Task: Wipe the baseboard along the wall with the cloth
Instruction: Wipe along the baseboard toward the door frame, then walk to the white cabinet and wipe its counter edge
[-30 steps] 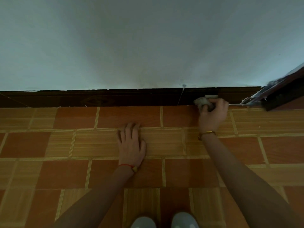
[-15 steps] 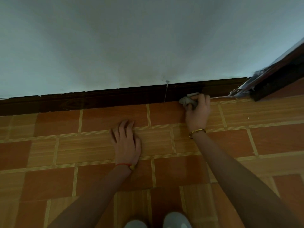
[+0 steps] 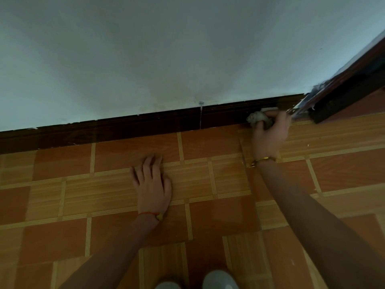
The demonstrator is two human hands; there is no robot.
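— Tiled floor (image 3: 62, 205), white wall: where's the cloth (image 3: 259, 119)?
— Against the baseboard (image 3: 125, 130), bunched in the right hand (image 3: 269, 136).
— And the left hand (image 3: 153, 184)?
— Flat on the floor, fingers relaxed, well apart from the baseboard.

Looks like a room in a home: tiled floor (image 3: 208, 142), dark baseboard (image 3: 145, 126), painted wall (image 3: 166, 49), door frame (image 3: 350, 84).

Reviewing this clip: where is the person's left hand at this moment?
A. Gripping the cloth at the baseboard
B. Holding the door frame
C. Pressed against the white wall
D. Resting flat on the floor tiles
D. The left hand lies palm down with fingers spread on the floor tiles, apart from the baseboard; it is the right hand that holds the cloth at the baseboard.
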